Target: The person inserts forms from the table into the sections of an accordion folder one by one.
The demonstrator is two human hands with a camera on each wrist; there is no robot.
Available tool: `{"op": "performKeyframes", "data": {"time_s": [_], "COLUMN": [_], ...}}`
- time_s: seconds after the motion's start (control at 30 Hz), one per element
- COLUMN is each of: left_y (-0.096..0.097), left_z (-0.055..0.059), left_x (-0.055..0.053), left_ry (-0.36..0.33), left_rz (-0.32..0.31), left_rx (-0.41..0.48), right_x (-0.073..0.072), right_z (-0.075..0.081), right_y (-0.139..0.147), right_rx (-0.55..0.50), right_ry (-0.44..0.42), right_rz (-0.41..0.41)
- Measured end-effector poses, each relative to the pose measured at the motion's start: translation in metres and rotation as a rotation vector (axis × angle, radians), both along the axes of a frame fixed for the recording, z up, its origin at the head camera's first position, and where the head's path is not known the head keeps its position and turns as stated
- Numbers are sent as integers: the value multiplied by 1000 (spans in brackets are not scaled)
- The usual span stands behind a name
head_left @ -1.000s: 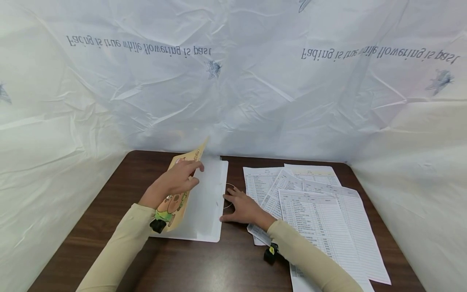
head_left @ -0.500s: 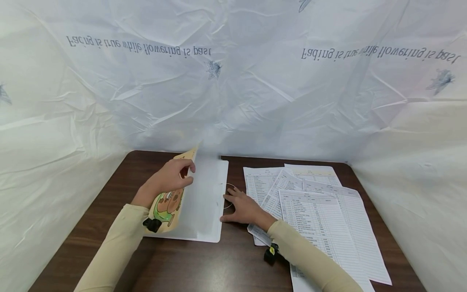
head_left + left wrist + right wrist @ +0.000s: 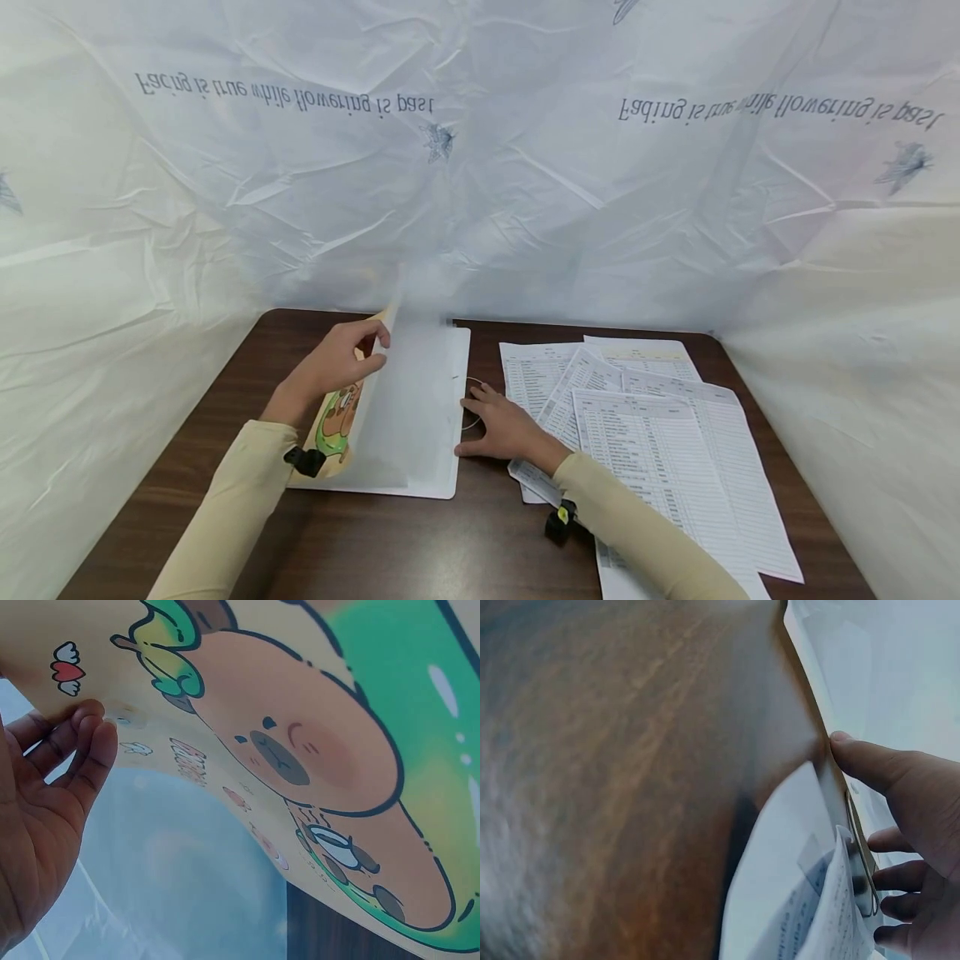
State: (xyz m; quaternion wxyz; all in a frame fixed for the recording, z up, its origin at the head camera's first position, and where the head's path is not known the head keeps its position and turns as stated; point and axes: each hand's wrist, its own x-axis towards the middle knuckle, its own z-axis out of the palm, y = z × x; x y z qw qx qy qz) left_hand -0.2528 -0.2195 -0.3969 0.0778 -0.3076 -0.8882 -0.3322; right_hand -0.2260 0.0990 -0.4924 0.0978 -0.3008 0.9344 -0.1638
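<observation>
A file folder lies on the dark table, its yellow cover printed with a cartoon capybara and raised at the left. Below it shows a white, translucent sheet. My left hand holds the raised cover by its free edge with curled fingers; in the left wrist view the fingertips meet the printed side. At the folder's right edge rests my right hand, fingers spread, thumb touching the edge in the right wrist view. A thin elastic loop sits by its fingers.
Several overlapping printed sheets lie on the right of the table, partly under the right forearm. White plastic sheeting with printed words rises behind the table and along both sides.
My left hand has moved left, tilting the cover further over, and more of the white sheet beneath shows. The right hand stays nearly still at the folder's edge.
</observation>
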Motion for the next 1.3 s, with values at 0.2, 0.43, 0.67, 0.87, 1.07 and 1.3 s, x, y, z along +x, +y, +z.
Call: {"op": "performKeyframes", "data": {"time_s": [0.2,0.43,0.67,0.87,1.07,1.3], "left_y": [-1,-5,-10,-12,-14,-14], "left_z": [-1,-2,-3,-1,-1,-1], "left_x": [-2,-3,-1,2,2,2], "left_ry": [15,23,34,43,50,42], "left_rz": [2,-4,7,6,-7,-11], "left_rx": [13,38,53,64,70,80], "right_x": [5,13,25,36,47,57], "right_z": [6,21,38,51,58,60], "right_y": [5,22,53,87,124,165], "right_rx": [-35,-124,-208,-251,-264,-233], "right_ry": [7,65,181,287,335,346], "right_rz": [-3,-14,-61,-137,-253,-392]}}
